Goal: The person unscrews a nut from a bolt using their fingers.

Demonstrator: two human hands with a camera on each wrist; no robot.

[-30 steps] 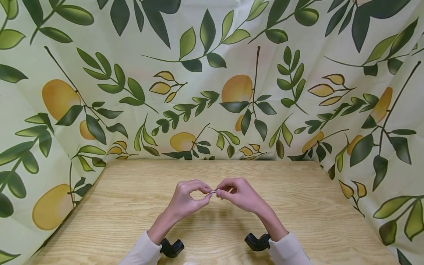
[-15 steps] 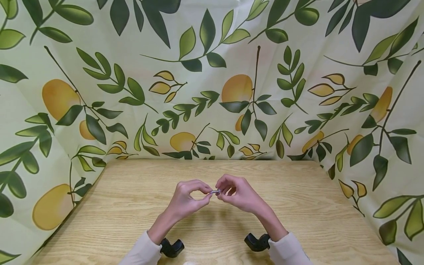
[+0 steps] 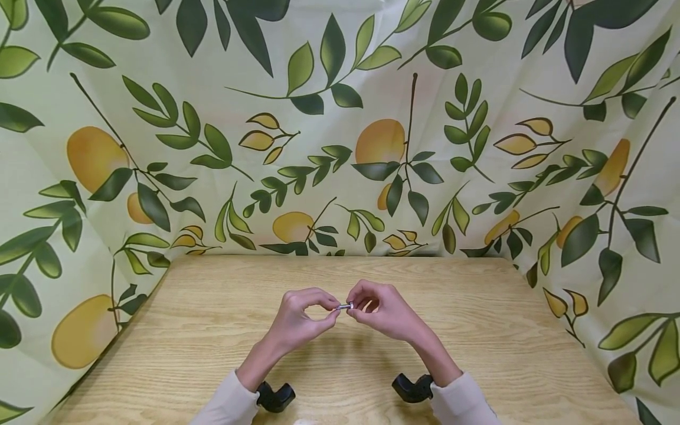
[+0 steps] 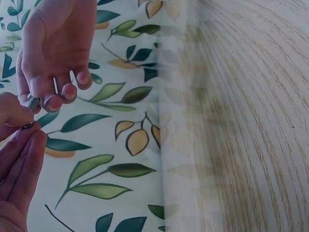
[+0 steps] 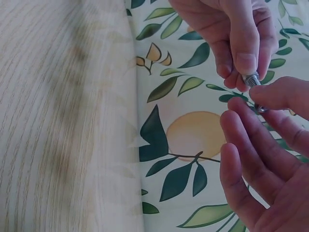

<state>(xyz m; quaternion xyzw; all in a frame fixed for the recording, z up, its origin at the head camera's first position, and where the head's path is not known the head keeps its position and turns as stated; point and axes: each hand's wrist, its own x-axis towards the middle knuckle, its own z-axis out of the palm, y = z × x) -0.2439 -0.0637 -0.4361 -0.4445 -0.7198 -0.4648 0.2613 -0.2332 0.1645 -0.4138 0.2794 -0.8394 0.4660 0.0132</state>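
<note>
A small silvery bolt point(image 3: 345, 306) is held between both hands above the table. Its threads point(image 5: 251, 79) show in the right wrist view. My left hand point(image 3: 303, 319) pinches one end with thumb and forefinger. At the other end, my right hand point(image 3: 381, 310) has its thumb and forefinger about the metal. A shiny bit of metal point(image 5: 261, 109) peeks out between those right fingertips; whether it is the bolt's head or a nut cannot be told. In the left wrist view, fingers largely cover the bolt point(image 4: 33, 103).
Below the hands lies a light wood-grain table point(image 3: 223, 295). A leaf-and-fruit patterned cloth point(image 3: 340, 177) rises behind it and along both sides. Black wrist mounts point(image 3: 276, 397) stick out from the sleeves. A pale thing point(image 3: 304, 422) barely shows at the bottom edge.
The right fingers have shifted up and drawn back slightly along the bolt, baring more of its metal. My left hand has stayed in place.
</note>
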